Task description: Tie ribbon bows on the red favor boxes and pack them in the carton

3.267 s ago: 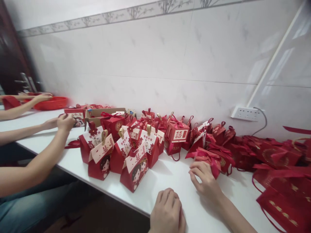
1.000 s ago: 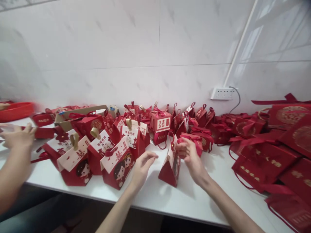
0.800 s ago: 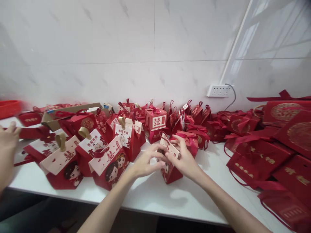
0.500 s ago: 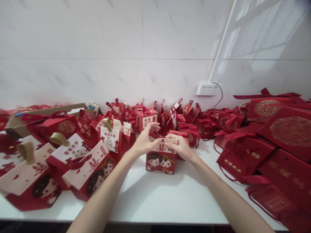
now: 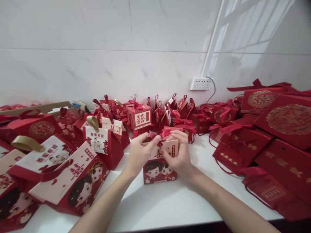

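Observation:
A small red gift box [image 5: 159, 174] with a cream top flap stands upright on the white table, its front printed with two cartoon figures. My left hand [image 5: 139, 155] is closed at the upper left of the box, thumb stretched toward the dark red ribbon loop [image 5: 152, 136] at its top. My right hand [image 5: 181, 153] grips the upper right, its thumb pressed on the front of the cream flap and its fingers over the top edge. What the left fingertips pinch behind the flap is partly hidden.
Finished-looking gift boxes [image 5: 70, 181] with ribbon handles crowd the left. Several red boxes [image 5: 286, 161] are piled at the right. More small boxes [image 5: 139, 118] line the tiled wall, below a white power strip [image 5: 201, 84]. The table's front edge [image 5: 194, 226] runs close below my forearms.
The view has shifted down and right. My right thumb has moved down the front of the flap, and the left hand has lowered from its raised, spread pose to the box's top.

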`<state>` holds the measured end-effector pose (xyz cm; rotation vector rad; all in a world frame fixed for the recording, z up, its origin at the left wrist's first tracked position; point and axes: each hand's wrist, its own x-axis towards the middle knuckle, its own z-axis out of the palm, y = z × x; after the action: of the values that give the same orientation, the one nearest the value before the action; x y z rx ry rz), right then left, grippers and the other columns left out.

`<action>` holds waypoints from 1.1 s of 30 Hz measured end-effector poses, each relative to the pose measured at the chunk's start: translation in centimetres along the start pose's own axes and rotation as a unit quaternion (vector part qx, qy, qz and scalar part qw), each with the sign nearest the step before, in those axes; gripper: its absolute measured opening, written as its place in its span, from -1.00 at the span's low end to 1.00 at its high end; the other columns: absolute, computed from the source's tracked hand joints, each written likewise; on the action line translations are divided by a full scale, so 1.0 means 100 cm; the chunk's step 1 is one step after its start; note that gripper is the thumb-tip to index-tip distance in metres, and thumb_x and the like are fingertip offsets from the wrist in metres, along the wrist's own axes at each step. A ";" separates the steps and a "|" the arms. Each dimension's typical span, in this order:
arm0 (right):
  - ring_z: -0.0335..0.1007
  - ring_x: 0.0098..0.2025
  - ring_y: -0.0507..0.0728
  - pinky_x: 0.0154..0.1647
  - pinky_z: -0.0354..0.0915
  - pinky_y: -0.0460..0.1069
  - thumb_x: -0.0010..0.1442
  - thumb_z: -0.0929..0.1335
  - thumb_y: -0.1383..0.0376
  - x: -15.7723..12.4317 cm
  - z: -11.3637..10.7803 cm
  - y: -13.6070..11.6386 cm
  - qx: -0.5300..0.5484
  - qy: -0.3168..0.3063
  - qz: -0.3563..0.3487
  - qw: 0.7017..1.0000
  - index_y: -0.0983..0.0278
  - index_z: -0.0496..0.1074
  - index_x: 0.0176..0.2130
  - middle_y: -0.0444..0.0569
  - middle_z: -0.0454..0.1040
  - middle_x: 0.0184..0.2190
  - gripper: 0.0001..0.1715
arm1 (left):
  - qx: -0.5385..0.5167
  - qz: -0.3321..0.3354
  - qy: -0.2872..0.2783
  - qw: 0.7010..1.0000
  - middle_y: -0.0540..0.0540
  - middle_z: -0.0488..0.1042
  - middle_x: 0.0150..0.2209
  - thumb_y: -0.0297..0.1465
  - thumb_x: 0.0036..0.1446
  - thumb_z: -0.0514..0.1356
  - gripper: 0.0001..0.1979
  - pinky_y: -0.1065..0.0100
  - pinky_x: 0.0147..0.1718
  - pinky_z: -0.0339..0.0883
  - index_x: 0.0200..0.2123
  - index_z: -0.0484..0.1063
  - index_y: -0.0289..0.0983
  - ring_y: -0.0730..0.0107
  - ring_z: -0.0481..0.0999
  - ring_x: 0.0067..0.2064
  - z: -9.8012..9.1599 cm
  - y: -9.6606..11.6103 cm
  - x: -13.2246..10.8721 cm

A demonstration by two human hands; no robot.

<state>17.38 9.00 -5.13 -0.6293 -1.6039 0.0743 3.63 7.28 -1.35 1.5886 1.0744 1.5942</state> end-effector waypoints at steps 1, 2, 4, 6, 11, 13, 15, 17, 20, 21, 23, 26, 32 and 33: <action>0.24 0.00 0.22 -0.05 0.30 0.18 0.06 0.37 0.35 -0.001 0.000 -0.001 -0.025 -0.008 -0.031 0.999 0.17 0.15 -0.02 0.07 0.23 -0.09 -0.49 | 0.014 0.010 0.007 1.000 0.13 0.12 -0.66 -0.23 -0.01 0.25 -0.65 0.57 -0.71 0.05 -0.62 0.22 -0.29 0.66 0.10 -0.64 0.000 0.001 0.000; 0.24 -0.01 0.22 -0.04 0.29 0.19 0.07 0.37 0.35 -0.002 0.000 -0.003 -0.042 -0.020 -0.052 0.998 0.17 0.19 -0.04 0.06 0.25 -0.13 -0.54 | 0.030 0.026 0.011 0.999 0.12 0.13 -0.65 -0.24 -0.01 0.26 -0.64 0.58 -0.69 0.07 -0.64 0.20 -0.30 0.66 0.12 -0.63 0.000 0.001 -0.001; 0.27 -0.05 0.22 -0.06 0.30 0.20 0.10 0.36 0.36 -0.002 -0.003 -0.004 -0.058 -0.033 -0.070 0.995 0.17 0.22 -0.06 0.05 0.27 -0.15 -0.60 | 0.057 0.059 0.003 0.997 0.11 0.19 -0.65 -0.29 -0.01 0.26 -0.67 0.58 -0.66 0.12 -0.65 0.23 -0.30 0.64 0.17 -0.61 -0.002 0.002 -0.002; 0.29 -0.07 0.21 -0.08 0.32 0.19 0.11 0.35 0.38 -0.003 -0.006 -0.005 -0.060 -0.039 -0.087 0.994 0.17 0.23 -0.05 0.06 0.27 -0.15 -0.61 | 0.066 0.086 -0.030 0.994 0.08 0.32 -0.62 -0.32 0.00 0.25 -0.75 0.56 -0.61 0.21 -0.61 0.32 -0.30 0.59 0.28 -0.57 -0.005 0.003 -0.001; 0.31 -0.08 0.19 -0.11 0.36 0.15 0.10 0.35 0.41 -0.005 -0.008 -0.002 -0.060 -0.033 -0.109 0.992 0.17 0.23 -0.01 0.06 0.28 -0.13 -0.54 | 0.053 0.126 -0.053 0.989 0.02 0.44 -0.52 -0.33 0.00 0.26 -0.86 0.48 -0.51 0.34 -0.44 0.41 -0.28 0.49 0.43 -0.47 -0.008 0.000 -0.001; 0.31 -0.09 0.19 -0.14 0.37 0.14 0.11 0.35 0.40 -0.004 -0.008 0.000 -0.058 -0.026 -0.115 0.991 0.17 0.23 -0.01 0.05 0.30 -0.14 -0.55 | 0.045 0.179 -0.054 0.981 0.01 0.41 -0.50 -0.32 -0.01 0.26 -0.83 0.47 -0.50 0.34 -0.42 0.37 -0.28 0.48 0.42 -0.46 -0.009 -0.003 -0.001; 0.32 -0.10 0.18 -0.16 0.37 0.14 0.14 0.33 0.39 -0.003 -0.008 0.002 -0.058 -0.028 -0.116 0.991 0.17 0.23 -0.02 0.04 0.31 -0.16 -0.60 | 0.045 0.237 -0.078 0.967 -0.05 0.42 -0.44 -0.32 0.05 0.20 -0.85 0.42 -0.42 0.36 -0.39 0.35 -0.29 0.44 0.44 -0.39 -0.009 -0.006 -0.001; 0.33 -0.12 0.17 -0.17 0.37 0.13 0.17 0.30 0.38 -0.003 -0.008 0.004 -0.064 -0.036 -0.111 0.991 0.16 0.24 -0.03 0.04 0.31 -0.18 -0.66 | 0.056 0.258 -0.088 0.961 -0.09 0.43 -0.38 -0.33 0.12 0.13 -0.86 0.37 -0.34 0.36 -0.37 0.36 -0.30 0.40 0.45 -0.32 -0.009 -0.008 -0.001; 0.35 -0.16 0.15 -0.20 0.36 0.10 0.20 0.28 0.39 -0.002 -0.008 0.004 -0.071 -0.034 -0.104 0.991 0.18 0.27 -0.06 0.02 0.33 -0.23 -0.71 | 0.079 0.205 -0.044 0.975 -0.05 0.42 -0.43 -0.34 0.13 0.14 -0.85 0.44 -0.42 0.33 -0.42 0.39 -0.29 0.46 0.43 -0.38 -0.008 -0.007 0.001; 0.35 -0.18 0.15 -0.21 0.36 0.09 0.20 0.28 0.38 -0.001 -0.009 0.004 -0.070 -0.033 -0.101 0.992 0.18 0.28 -0.07 0.01 0.34 -0.25 -0.73 | 0.079 0.173 -0.024 0.981 -0.02 0.42 -0.45 -0.33 0.10 0.17 -0.87 0.48 -0.48 0.31 -0.41 0.41 -0.28 0.50 0.41 -0.43 -0.008 -0.006 0.001; 0.35 -0.21 0.15 -0.24 0.35 0.08 0.21 0.28 0.36 0.000 -0.008 0.002 -0.062 -0.038 -0.090 0.993 0.19 0.30 -0.09 -0.01 0.37 -0.30 -0.77 | 0.062 0.105 0.007 0.993 0.03 0.41 -0.49 -0.32 0.01 0.26 -0.84 0.53 -0.59 0.26 -0.35 0.42 -0.27 0.55 0.39 -0.50 -0.007 -0.001 0.003; 0.34 -0.27 0.12 -0.28 0.32 0.04 0.22 0.28 0.34 0.002 -0.007 -0.003 -0.043 -0.060 -0.056 0.996 0.19 0.32 -0.14 -0.04 0.39 -0.34 -0.83 | 0.026 0.052 0.031 0.998 0.08 0.40 -0.55 -0.33 -0.16 0.36 -0.71 0.56 -0.63 0.26 -0.36 0.37 -0.28 0.56 0.41 -0.54 -0.006 0.008 0.006; 0.37 -0.33 0.08 -0.29 0.31 0.00 0.21 0.29 0.28 0.002 -0.005 -0.014 -0.002 -0.060 0.043 0.997 0.20 0.32 -0.16 -0.08 0.40 -0.35 -0.84 | -0.032 0.113 0.104 0.988 0.15 0.36 -0.58 -0.34 -0.27 0.42 -0.57 0.54 -0.58 0.37 -0.48 0.18 -0.24 0.53 0.49 -0.55 -0.004 0.012 0.001; 0.37 -0.34 0.08 -0.30 0.31 0.00 0.21 0.29 0.27 0.001 -0.004 -0.015 0.007 -0.058 0.057 0.997 0.20 0.32 -0.16 -0.08 0.40 -0.35 -0.85 | -0.033 0.118 0.103 0.987 0.15 0.35 -0.60 -0.34 -0.25 0.42 -0.57 0.55 -0.58 0.36 -0.50 0.16 -0.24 0.52 0.50 -0.55 -0.004 0.012 0.000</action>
<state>17.24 7.64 -4.31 -0.7165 -1.6772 0.2086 3.39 6.72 -0.28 1.5794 0.9522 1.9667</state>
